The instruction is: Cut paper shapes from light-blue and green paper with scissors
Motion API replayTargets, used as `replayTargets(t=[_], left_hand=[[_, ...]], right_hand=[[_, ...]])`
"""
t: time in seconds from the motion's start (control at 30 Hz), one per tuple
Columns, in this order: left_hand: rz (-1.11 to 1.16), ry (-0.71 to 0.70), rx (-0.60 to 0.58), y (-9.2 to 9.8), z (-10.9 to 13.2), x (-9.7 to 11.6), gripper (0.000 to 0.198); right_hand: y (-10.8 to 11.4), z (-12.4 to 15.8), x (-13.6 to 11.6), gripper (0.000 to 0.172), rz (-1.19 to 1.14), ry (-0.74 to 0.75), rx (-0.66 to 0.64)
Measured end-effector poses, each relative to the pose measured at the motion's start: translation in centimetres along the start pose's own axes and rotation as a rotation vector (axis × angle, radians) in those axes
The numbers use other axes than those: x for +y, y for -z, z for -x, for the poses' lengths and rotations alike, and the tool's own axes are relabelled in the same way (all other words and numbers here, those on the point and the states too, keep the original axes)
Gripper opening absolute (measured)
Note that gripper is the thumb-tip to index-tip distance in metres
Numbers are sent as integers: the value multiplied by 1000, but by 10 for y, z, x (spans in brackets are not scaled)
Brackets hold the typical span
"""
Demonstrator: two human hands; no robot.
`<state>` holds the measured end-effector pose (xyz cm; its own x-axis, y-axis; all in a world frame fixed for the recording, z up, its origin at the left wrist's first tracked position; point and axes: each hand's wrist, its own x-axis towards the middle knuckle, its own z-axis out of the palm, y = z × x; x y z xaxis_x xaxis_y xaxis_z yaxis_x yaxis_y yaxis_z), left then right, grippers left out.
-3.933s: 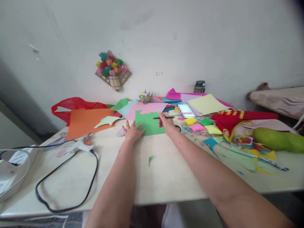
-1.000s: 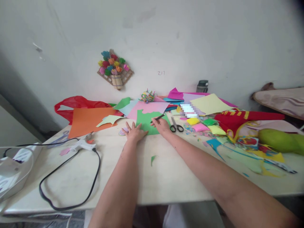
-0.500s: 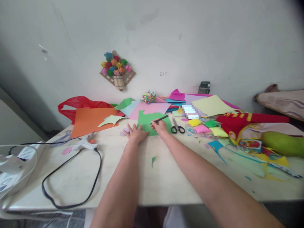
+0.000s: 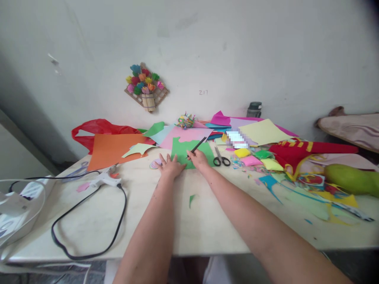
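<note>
A green sheet of paper (image 4: 186,146) with a cut, uneven top edge lies on the table in front of me. My left hand (image 4: 169,167) rests with fingers spread on its lower left corner and the tabletop beside it. Over the sheet's lower middle, my right hand (image 4: 197,159) grips a black pencil (image 4: 199,144), its lower end near the paper. Black-handled scissors (image 4: 221,158) lie just right of the sheet. A small green scrap (image 4: 191,200) is on the table nearer to me.
On the left are a white glue gun (image 4: 106,179) with a looped black cord and a power strip (image 4: 32,193). Orange paper (image 4: 109,148) lies behind them. Clay packets (image 4: 251,160), paper scraps and a green fruit (image 4: 349,178) are at right. A bottle (image 4: 254,109) stands by the wall.
The pencil in my right hand has tilted more upright, and its lower end has shifted slightly left and down on the sheet. My left hand stays in place.
</note>
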<state>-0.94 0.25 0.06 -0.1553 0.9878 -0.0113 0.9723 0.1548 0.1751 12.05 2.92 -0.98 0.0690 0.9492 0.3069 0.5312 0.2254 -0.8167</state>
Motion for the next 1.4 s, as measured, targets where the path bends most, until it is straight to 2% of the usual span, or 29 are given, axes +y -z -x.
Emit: replayTargets(t=[0.13, 0.23, 0.6, 1.07, 1.4], left_hand=[[7, 2, -7, -1, 1, 1, 78], [2, 10, -8, 0, 2, 2, 79], [3, 47, 13, 1, 4, -1, 94], [16, 10, -28, 1, 1, -2, 78], [15, -9, -18, 5, 8, -2, 70]], right_hand=[[-4, -1, 2, 18, -4, 41, -73], [-7, -1, 3, 18, 23, 80, -104], [-9, -5, 3, 22, 210, 198, -28], [-19, -8, 3, 22, 335, 312, -11], [-17, -6, -1, 22, 358, 325, -42]])
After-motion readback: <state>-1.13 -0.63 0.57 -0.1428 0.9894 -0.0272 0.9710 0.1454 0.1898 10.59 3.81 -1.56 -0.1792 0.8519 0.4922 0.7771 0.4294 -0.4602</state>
